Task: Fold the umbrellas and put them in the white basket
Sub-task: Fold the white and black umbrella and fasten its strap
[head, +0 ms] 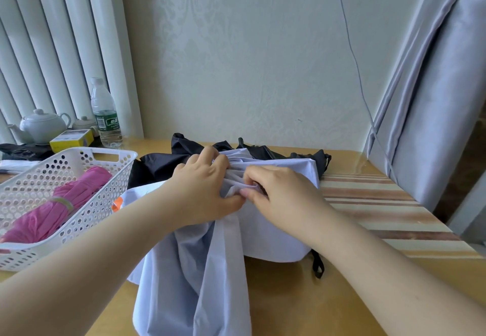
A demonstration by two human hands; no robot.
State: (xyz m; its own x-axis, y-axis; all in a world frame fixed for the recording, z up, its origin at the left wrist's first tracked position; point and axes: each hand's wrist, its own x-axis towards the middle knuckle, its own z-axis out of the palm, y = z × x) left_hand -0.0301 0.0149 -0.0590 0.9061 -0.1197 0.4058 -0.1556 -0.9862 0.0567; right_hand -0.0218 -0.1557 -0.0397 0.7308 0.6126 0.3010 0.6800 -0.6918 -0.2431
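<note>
Wooden table [294, 296]: bare room at near right; wall behind. Pale lavender umbrella [200, 264] mid-table, canopy loose, black lining behind, drapes over near edge. White basket [110, 175] left holds folded pink umbrella [50, 209]. Left hand [202, 185] grips gathered pleats; right hand [278, 191] pinches fold.

Pale blue umbrella [189, 278] is cut off by the bottom edge; its shaft and handle are hidden under fabric. Left hand [207, 185] fingertips are buried in folds. Pink umbrella [52, 209] is partly screened by the white basket [115, 167] wall. Bottle [104, 114] label is unreadable.
</note>
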